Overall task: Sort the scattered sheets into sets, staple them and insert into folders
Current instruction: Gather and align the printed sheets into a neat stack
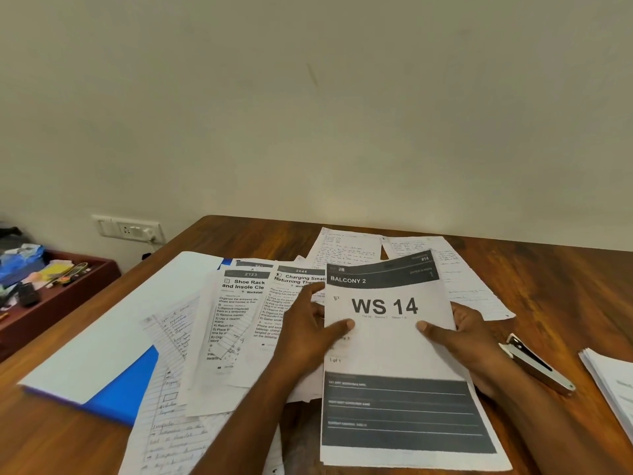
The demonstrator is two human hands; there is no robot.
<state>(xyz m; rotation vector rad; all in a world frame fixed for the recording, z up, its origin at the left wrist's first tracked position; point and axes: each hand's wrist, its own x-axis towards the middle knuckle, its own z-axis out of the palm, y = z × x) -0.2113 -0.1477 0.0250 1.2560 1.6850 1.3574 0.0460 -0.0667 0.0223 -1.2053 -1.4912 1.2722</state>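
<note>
From the head view, you hold a white printed sheet with dark bands and the big heading "WS 14" (394,337) between both hands, raised a little over the brown wooden table (548,275). Your left hand (308,334) grips its left edge, thumb curled onto the face and fingers behind; your right hand (459,341) grips the right edge the same way, so neither hand is free. The sheet's long axis runs away from you, heading at the far end, and it lies straight ahead between your hands. The coming move turns on where it must go: the scattered white printed instruction sheets (246,323) fan out just left of your left hand, overlapping lined handwritten pages (171,389), while a small stack of white sheets (613,389) sits at the table's right edge, well apart from the hands. Your right hand is the nearer to that stack and to the silver and black stapler (537,365) lying just beside its wrist. The blue folder under a pale sheet (116,337) lies far left, nearer your left hand. The held sheet looks flat, slightly curled at the top, marked "1 of 1", so I judge it a set by itself. More handwritten pages (346,248) lie beyond it.
</note>
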